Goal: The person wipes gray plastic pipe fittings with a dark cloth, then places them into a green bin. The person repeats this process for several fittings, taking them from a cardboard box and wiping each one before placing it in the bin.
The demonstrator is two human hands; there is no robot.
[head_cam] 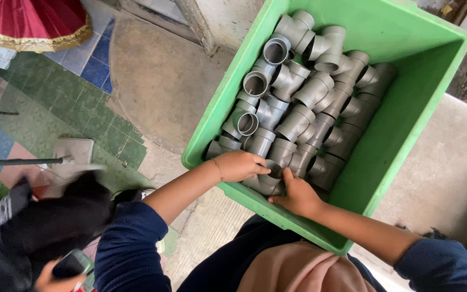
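Note:
A green plastic crate [406,124] holds several grey pipe tee fittings [304,86] packed in rows. My left hand [239,165] reaches in over the near rim and grips a grey tee fitting [268,181] at the crate's near corner. My right hand [298,196] clasps the same fitting from the other side, fingers curled around its collar. Both forearms come out of dark blue sleeves.
The crate rests on a pale concrete ledge [449,162]. Below left lie a green and blue tiled floor [82,97], a red fringed cloth [33,24] and a metal rod [22,161]. Another person in dark clothes holds a phone [68,265] at the bottom left.

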